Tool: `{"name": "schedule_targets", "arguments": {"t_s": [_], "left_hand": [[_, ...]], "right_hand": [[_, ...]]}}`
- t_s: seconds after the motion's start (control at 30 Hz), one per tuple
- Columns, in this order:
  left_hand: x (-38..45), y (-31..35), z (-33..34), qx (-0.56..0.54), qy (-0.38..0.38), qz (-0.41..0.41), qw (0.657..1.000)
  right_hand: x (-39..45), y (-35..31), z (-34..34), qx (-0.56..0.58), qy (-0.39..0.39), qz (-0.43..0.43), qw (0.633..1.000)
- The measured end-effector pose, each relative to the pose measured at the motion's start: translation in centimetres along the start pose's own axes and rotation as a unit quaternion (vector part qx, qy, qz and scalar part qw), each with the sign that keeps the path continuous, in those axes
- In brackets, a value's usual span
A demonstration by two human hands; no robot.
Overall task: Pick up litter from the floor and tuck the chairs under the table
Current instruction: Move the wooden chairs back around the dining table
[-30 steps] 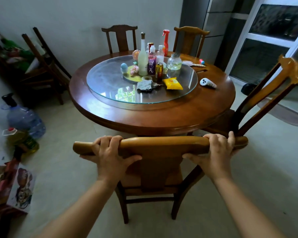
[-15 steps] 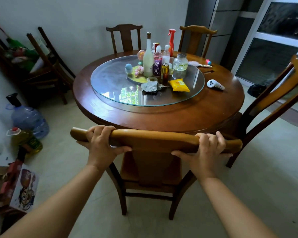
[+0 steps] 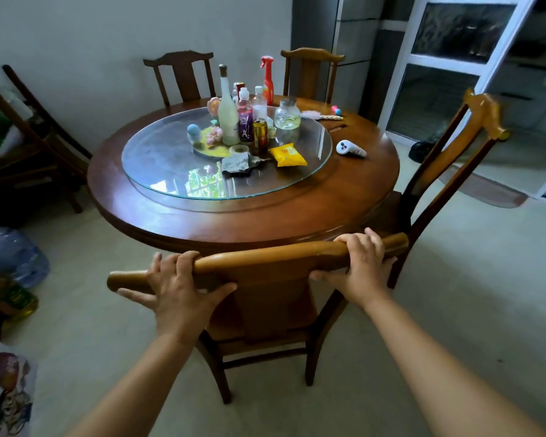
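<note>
The chair (image 3: 265, 298) stood at the near edge of the round bench (image 3: 353, 197), its seat partly under and its top rail tilted down to my left. My left hand (image 3: 178, 291) and right hand (image 3: 361, 269) each had fingers (image 3: 356, 242) clamped over that rail. I judged it best to push evenly and straight, levelling the rail so the legs would not twist.

Near chair (image 3: 275, 298) before the table (image 3: 202, 216); another chair (image 3: 448, 171) at its right.
</note>
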State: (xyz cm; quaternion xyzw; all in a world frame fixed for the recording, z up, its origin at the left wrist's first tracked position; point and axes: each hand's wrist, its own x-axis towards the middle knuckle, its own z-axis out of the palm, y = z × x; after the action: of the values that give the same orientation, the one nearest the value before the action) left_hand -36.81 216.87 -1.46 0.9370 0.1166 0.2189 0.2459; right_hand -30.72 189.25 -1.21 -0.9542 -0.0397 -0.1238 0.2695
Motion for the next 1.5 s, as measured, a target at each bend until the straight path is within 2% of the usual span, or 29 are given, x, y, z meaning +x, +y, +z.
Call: {"name": "schedule_targets", "arguments": {"t_s": [0.13,0.23,0.3,0.37,0.6,0.73,0.8,1.07,1.37,1.5], "left_hand": [[0.1,4.8,0.4,0.006,-0.024,0.125,0.992],[0.0,10.4,1.7,-0.061,-0.060,0.227,0.970],[-0.5,14.0,2.8,-0.102,-0.093,0.278,0.951],[-1.6,17.8,4.7,-0.108,-0.131,0.329,0.929],[-8.3,31.7,12.8,-0.111,-0.310,0.403,0.854],[-13.2,39.6,17.2,-0.086,-0.397,0.427,0.808],[-15.6,43.3,19.0,-0.065,-0.426,0.438,0.789],[-24.7,57.3,23.8,-0.046,-0.506,0.544,0.668],[-34.1,73.1,29.1,-0.076,-0.551,0.626,0.546],[-38.4,79.6,30.3,-0.106,-0.561,0.656,0.494]], "right_hand": [[-1.1,0.8,-1.4,0.091,0.018,-0.008,0.996],[-3.2,2.8,-3.2,0.117,0.061,-0.007,0.991],[-4.9,4.7,-4.9,0.096,0.089,0.019,0.991],[-7.1,7.8,-7.3,0.090,0.121,0.081,0.985],[-16.4,19.9,-17.5,0.052,0.205,0.255,0.944],[-21.8,26.1,-22.6,0.039,0.209,0.337,0.917],[-24.2,28.5,-24.7,0.033,0.221,0.377,0.899],[-32.6,36.4,-32.3,0.015,0.295,0.495,0.817],[-38.9,44.2,-41.8,-0.025,0.405,0.602,0.688],[-41.9,45.6,-46.4,-0.060,0.463,0.615,0.635]]}}
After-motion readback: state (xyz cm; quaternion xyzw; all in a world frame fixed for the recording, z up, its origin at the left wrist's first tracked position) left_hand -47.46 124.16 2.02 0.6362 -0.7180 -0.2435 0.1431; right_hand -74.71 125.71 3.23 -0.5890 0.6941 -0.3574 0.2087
